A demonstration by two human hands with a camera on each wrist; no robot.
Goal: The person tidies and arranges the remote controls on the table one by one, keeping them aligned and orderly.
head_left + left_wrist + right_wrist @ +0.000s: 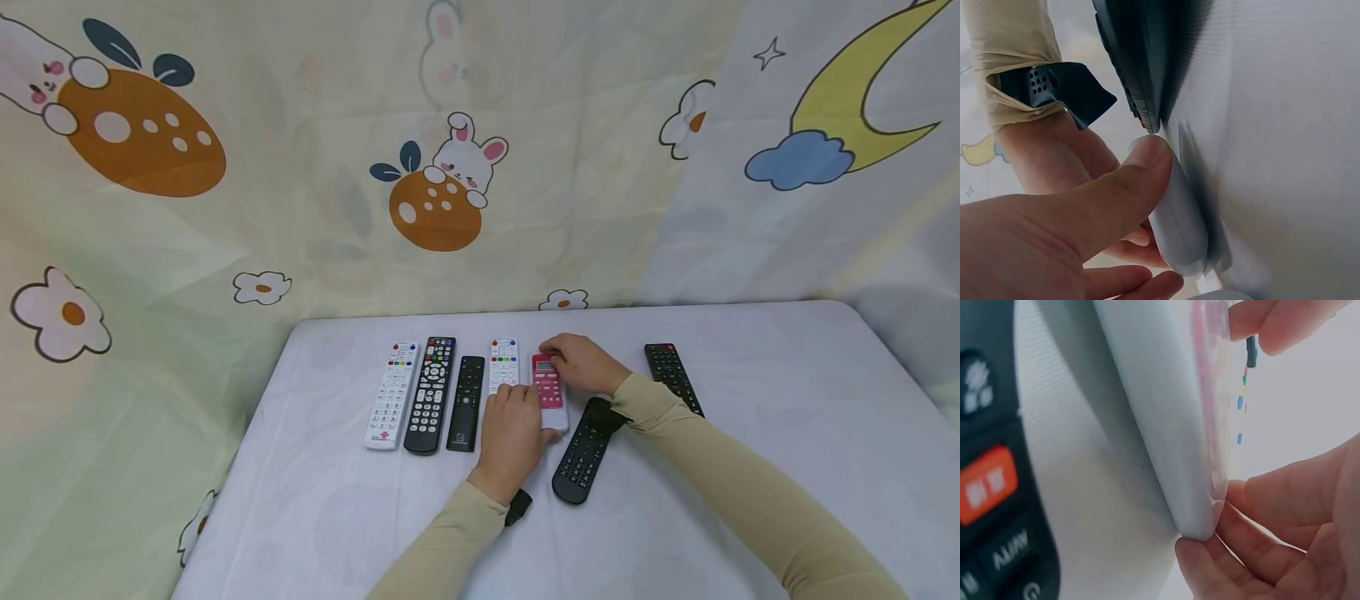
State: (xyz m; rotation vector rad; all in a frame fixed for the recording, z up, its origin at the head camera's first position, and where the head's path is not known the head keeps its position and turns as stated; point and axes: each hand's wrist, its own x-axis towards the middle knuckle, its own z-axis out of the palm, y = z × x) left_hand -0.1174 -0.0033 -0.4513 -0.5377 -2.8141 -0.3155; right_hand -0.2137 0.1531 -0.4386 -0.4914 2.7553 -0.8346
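Note:
A white remote control with a pink button face and a small display [547, 385] lies between both hands on the white cloth. My left hand [513, 429] grips its lower end, thumb on the right edge and fingers on the left. In the left wrist view, the thumb presses the remote's rounded white side [1179, 222]. At the top end, my right hand [587, 363] pinches the corner with its fingertips. The right wrist view shows these fingertips [1194, 559] against the white end, beside a clear film over the pink face [1213, 394].
Left of the hands stand a white remote [392, 396], a black remote [430, 396], a slim black remote [467, 404] and another white remote [503, 362], side by side. A black remote [579, 458] lies slanted under the right wrist; another [672, 375] lies farther right, partly behind the sleeve.

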